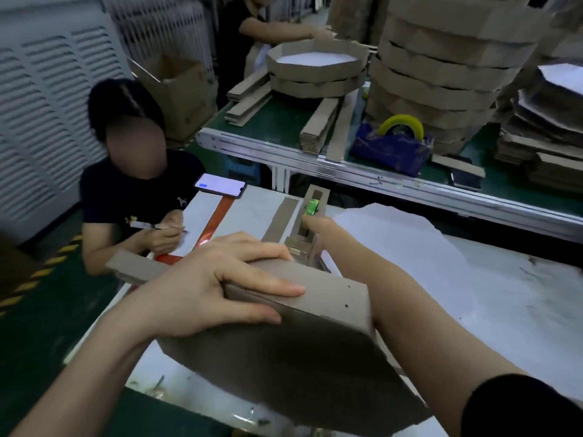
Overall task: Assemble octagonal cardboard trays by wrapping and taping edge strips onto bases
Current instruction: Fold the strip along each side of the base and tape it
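A brown octagonal cardboard tray [299, 357] is tilted up on edge over the white table [520, 294], its underside facing me. My left hand [205, 285] grips its upper rim, fingers laid over the edge strip and thumb along the base. The strip's loose end [135, 266] sticks out to the left. My right hand [318, 231] reaches past the tray to a tape dispenser [312, 209] with green tape in a cardboard holder. Its fingers are hidden there. A white octagonal sheet [394, 247] lies under my right forearm.
A seated person [132, 184] writes at the table's left corner beside a lit phone [219, 186]. The bench behind carries a tall stack of finished trays [441, 74], folded strips [318, 124], a blue dispenser with a yellow roll [394, 146] and another worker's tray [315, 64].
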Tool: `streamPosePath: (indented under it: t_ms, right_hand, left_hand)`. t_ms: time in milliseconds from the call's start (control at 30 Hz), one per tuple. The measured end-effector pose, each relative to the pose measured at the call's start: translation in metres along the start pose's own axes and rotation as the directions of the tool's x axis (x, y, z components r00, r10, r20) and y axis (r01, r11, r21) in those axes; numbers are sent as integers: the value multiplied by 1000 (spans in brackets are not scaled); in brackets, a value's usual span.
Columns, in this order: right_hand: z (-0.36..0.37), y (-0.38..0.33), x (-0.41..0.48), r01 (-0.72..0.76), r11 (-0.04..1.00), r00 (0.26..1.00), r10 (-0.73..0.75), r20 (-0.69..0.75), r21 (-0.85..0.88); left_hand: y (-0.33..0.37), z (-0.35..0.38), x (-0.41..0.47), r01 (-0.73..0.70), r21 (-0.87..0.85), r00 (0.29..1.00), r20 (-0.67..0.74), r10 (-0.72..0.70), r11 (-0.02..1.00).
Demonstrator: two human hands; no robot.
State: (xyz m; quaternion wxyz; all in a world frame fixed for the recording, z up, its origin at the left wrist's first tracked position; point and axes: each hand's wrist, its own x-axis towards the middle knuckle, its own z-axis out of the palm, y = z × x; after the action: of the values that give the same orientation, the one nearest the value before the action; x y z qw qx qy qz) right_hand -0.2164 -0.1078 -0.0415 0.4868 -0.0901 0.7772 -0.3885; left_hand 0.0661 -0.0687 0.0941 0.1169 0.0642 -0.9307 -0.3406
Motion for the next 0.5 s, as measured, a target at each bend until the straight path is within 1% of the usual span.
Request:
streamPosePath:
  t_ms: [67, 133, 167, 267, 300, 367, 433, 500]
  right_hand:
    - [2, -2, 15, -31, 999, 999, 31, -13, 32]
    - [4, 0, 26, 15, 1000, 999, -15, -31, 19]
    - [6, 1, 30, 49, 999, 997, -50, -53, -14]
    - [16, 4, 31, 130, 971, 981, -156, -117, -203]
    - [19, 5, 35, 170, 961, 970, -202, -136, -217]
    - [24, 6, 37, 223, 956, 950, -257, -179, -189]
    - [23, 8, 40, 251, 957, 931, -280, -235, -143]
    - [19, 13, 40, 220, 973, 938, -229, -261, -64]
  left_hand:
    - [3, 0, 2, 30, -14, 1000, 4, -30, 999]
    - [5, -1, 3, 61, -26, 998, 15, -61, 998]
    - [6, -2, 3, 80, -35, 997, 17, -80, 996]
    - [9, -3, 3, 118, -59, 993, 16, -117, 991]
    - [9, -3, 2, 117, -58, 993, 11, -117, 991]
    - [10, -3, 2, 118, -56, 993, 4, -118, 991]
    - [9, -3, 1, 116, -58, 993, -4, -117, 992]
    - [7, -3, 0, 114, -51, 993, -16, -115, 992]
